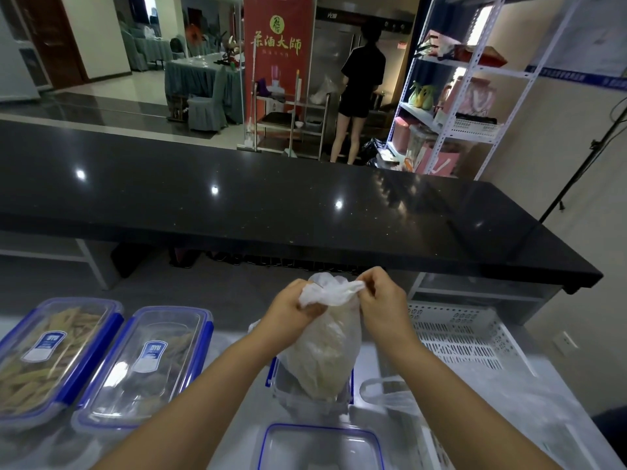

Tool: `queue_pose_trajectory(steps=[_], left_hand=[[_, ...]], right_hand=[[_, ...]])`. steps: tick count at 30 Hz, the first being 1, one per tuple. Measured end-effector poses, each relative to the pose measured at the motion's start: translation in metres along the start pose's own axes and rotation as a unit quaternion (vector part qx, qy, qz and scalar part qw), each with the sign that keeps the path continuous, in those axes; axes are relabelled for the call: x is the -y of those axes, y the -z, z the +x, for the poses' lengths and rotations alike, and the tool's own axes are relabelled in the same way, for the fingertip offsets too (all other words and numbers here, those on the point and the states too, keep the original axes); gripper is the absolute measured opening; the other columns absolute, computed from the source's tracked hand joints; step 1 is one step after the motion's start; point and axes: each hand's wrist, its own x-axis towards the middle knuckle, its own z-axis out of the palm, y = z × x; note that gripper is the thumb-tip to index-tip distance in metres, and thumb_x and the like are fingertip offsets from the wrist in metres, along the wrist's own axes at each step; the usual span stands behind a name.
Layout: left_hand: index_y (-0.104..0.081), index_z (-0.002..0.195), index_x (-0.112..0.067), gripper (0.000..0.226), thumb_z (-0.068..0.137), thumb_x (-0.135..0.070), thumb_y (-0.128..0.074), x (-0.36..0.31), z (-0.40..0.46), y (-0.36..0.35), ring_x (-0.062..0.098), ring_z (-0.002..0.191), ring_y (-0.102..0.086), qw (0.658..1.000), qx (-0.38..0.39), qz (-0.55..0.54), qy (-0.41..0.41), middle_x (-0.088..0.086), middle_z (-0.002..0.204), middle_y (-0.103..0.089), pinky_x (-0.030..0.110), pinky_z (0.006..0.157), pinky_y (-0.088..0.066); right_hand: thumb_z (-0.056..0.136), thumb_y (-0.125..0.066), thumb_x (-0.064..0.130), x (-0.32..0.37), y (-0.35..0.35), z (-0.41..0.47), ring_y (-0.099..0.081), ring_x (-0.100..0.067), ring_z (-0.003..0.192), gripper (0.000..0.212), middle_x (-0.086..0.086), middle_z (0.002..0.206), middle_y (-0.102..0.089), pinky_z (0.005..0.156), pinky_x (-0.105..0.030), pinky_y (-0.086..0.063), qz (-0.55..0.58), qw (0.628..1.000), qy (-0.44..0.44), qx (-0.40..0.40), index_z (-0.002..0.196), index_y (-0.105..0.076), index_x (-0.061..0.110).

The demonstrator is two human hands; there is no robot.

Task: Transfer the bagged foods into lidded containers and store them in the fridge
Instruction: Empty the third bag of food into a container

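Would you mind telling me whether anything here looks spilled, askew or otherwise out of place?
Nothing looks spilled or damaged. Both hands, left hand and right hand, grip the bag top over the open container. Only an empty crumpled bag lies loose beside it.

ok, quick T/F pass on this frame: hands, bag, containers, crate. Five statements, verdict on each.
1. Both hands grip the top of the plastic bag: left hand, right hand. True.
2. The bag hangs over the open container in front of the person. True.
3. The two containers on the left are empty and unlidded. False: the far-left container and its neighbour both have lids on and food inside.
4. A loose lid lies nearest the camera. True.
5. The white crate sits left of the bag. False: it is on the right.
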Motion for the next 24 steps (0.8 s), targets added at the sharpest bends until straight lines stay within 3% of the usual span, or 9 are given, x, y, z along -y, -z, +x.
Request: queue_pose_trajectory(steps=[8, 11, 13, 15, 17, 18, 19, 21, 24], left_hand=[[-0.063, 0.091, -0.010, 0.006, 0.085, -0.009, -0.065, 0.005, -0.002, 0.006, 0.021, 0.090, -0.059, 1.000, -0.006, -0.008, 0.001, 0.009, 0.097, -0.058, 0.029, 0.079, -0.049], [-0.059, 0.086, -0.015, 0.002, 0.086, -0.016, -0.061, 0.022, -0.005, 0.010, 0.018, 0.082, -0.053, 0.990, 0.024, 0.137, 0.010, 0.002, 0.100, -0.052, 0.015, 0.067, -0.041], [-0.058, 0.096, -0.020, 0.010, 0.087, -0.022, -0.058, 0.030, -0.011, 0.013, 0.015, 0.085, -0.053, 0.972, 0.060, 0.228, 0.024, -0.001, 0.113, -0.050, 0.020, 0.071, -0.044], [-0.050, 0.122, -0.029, 0.037, 0.086, -0.023, -0.056, 0.036, -0.018, 0.016, 0.016, 0.101, -0.055, 0.957, 0.093, 0.271, 0.036, -0.008, 0.129, -0.044, 0.029, 0.082, -0.048], [-0.033, 0.137, -0.042, 0.057, 0.088, -0.022, -0.054, 0.040, -0.025, 0.019, 0.016, 0.118, -0.050, 0.939, 0.134, 0.315, 0.038, -0.013, 0.142, -0.037, 0.031, 0.092, -0.046], [-0.031, 0.138, -0.045, 0.058, 0.088, -0.022, -0.051, 0.041, -0.027, 0.020, 0.017, 0.122, -0.048, 0.926, 0.155, 0.342, 0.036, -0.012, 0.144, -0.038, 0.031, 0.095, -0.044], [-0.035, 0.137, -0.046, 0.056, 0.089, -0.021, -0.049, 0.042, -0.029, 0.021, 0.018, 0.122, -0.047, 0.914, 0.175, 0.366, 0.029, -0.008, 0.142, -0.043, 0.031, 0.097, -0.042], [-0.049, 0.128, -0.043, 0.049, 0.088, -0.016, -0.046, 0.042, -0.031, 0.019, 0.020, 0.117, -0.048, 0.900, 0.209, 0.383, 0.007, -0.004, 0.130, -0.055, 0.031, 0.096, -0.040], [-0.065, 0.110, -0.035, 0.044, 0.081, -0.010, -0.043, 0.039, -0.037, 0.014, 0.019, 0.104, -0.050, 0.905, 0.230, 0.357, -0.031, -0.007, 0.111, -0.064, 0.030, 0.092, -0.035]], right_hand=[[0.094, -0.048, 0.012, 0.006, -0.004, -0.004, -0.058, -0.015, 0.068, 0.009, 0.000, 0.077, -0.060, 0.062, -0.036, -0.051, -0.040, 0.998, 0.039, 0.017, 0.090, -0.054, 0.017], [0.090, -0.047, 0.010, -0.012, -0.017, -0.013, -0.055, -0.018, 0.062, 0.012, -0.003, 0.075, -0.060, 0.059, -0.040, -0.049, -0.097, 0.992, 0.009, 0.079, 0.090, -0.052, 0.020], [0.087, -0.048, 0.008, -0.022, -0.023, -0.024, -0.055, -0.016, 0.065, 0.018, 0.000, 0.077, -0.060, 0.060, -0.035, -0.048, -0.093, 0.983, -0.020, 0.156, 0.090, -0.053, 0.025], [0.081, -0.051, 0.011, -0.028, -0.027, -0.035, -0.058, -0.014, 0.072, 0.023, 0.006, 0.079, -0.061, 0.064, -0.032, -0.050, -0.085, 0.969, -0.030, 0.232, 0.087, -0.055, 0.032], [0.080, -0.054, 0.018, -0.032, -0.027, -0.038, -0.061, -0.010, 0.074, 0.018, 0.010, 0.079, -0.064, 0.069, -0.031, -0.054, -0.071, 0.969, -0.035, 0.233, 0.082, -0.062, 0.034], [0.081, -0.055, 0.022, -0.034, -0.028, -0.035, -0.062, -0.010, 0.074, 0.014, 0.011, 0.079, -0.065, 0.071, -0.032, -0.055, -0.062, 0.979, -0.041, 0.189, 0.080, -0.064, 0.033], [0.084, -0.056, 0.024, -0.038, -0.028, -0.029, -0.062, -0.011, 0.076, 0.012, 0.012, 0.083, -0.065, 0.072, -0.033, -0.054, -0.072, 0.987, -0.040, 0.136, 0.082, -0.065, 0.032], [0.089, -0.054, 0.026, -0.046, -0.031, -0.017, -0.057, -0.010, 0.086, 0.022, 0.016, 0.107, -0.054, 0.075, -0.028, -0.048, -0.123, 0.987, -0.025, 0.101, 0.108, -0.060, 0.034], [0.089, -0.055, 0.017, -0.059, -0.044, -0.010, -0.050, -0.006, 0.095, 0.047, 0.016, 0.122, -0.034, 0.079, -0.017, -0.040, -0.133, 0.974, -0.003, 0.185, 0.131, -0.047, 0.037]])
